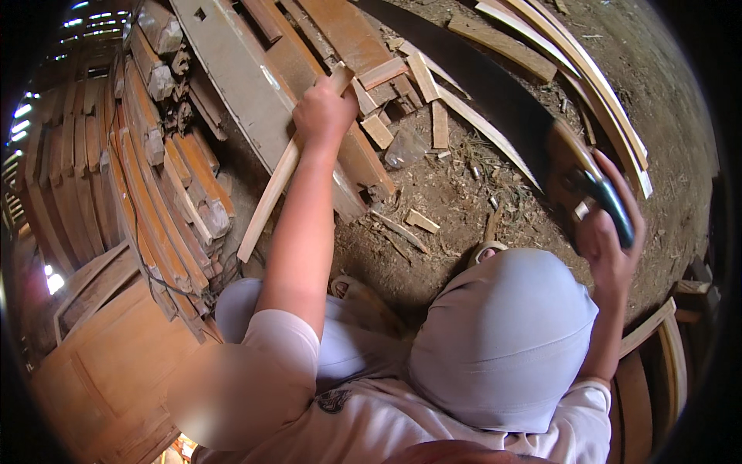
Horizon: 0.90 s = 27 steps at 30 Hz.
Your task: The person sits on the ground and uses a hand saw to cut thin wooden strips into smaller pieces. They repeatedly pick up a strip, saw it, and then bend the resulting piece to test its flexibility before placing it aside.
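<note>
My left hand is wrapped round a narrow pale wooden strip and rests it across the brown boards. One end of the strip pokes out past my thumb; the longer part slants down toward my left knee. In my right hand is the handle of a handsaw, its dark wide blade stretching away to the upper middle of the view. The blade is apart from the strip. Short wood offcuts lie beside the boards, just right of my left hand.
Stacked timber and door frames stand along the left, with a panelled wooden door at the lower left. Long thin strips lie on the dirt floor at the far right. More wooden pieces lean at the lower right.
</note>
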Available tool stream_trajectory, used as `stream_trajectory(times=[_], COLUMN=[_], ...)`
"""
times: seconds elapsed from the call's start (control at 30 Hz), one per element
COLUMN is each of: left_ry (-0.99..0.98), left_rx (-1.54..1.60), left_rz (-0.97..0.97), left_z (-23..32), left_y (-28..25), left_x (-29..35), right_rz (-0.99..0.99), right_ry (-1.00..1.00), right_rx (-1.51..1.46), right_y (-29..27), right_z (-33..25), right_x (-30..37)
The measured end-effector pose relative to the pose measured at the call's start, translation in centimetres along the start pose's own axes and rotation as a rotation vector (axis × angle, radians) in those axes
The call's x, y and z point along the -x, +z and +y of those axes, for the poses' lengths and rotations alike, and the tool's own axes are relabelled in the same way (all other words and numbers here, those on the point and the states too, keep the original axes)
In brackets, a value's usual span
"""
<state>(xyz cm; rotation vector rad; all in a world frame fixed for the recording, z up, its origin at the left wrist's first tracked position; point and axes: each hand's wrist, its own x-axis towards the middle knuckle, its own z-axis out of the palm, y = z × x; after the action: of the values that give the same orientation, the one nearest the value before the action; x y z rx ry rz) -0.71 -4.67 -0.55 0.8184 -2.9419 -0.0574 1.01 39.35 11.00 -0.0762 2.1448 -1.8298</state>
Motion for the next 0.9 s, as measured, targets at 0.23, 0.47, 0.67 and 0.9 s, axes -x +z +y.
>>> stream_trajectory(times=[0.23,0.47,0.67,0.9], left_ry=[0.194,0.205,0.257,0.351], left_rx=[0.044,0.021,-0.052,0.015], left_rz=[0.039,0.092,0.124,0.091], left_z=[-0.6,-0.9,-1.5,-2.0], left_y=[-0.2,0.2,1.2,1.3], left_x=[0.6,0.9,0.6,1.3], right_rz=[-0.187,-0.246,-0.306,-0.440], right_ry=[-0.185,-0.278,-0.243,-0.061], right_rx=[-0.070,-0.075,-0.043,0.074], right_y=[9.3,14.1,13.5,10.3], right_z=[1.3,1.7,-0.3,-3.6], right_x=[-4.9,-7.5,-7.9,-6.1])
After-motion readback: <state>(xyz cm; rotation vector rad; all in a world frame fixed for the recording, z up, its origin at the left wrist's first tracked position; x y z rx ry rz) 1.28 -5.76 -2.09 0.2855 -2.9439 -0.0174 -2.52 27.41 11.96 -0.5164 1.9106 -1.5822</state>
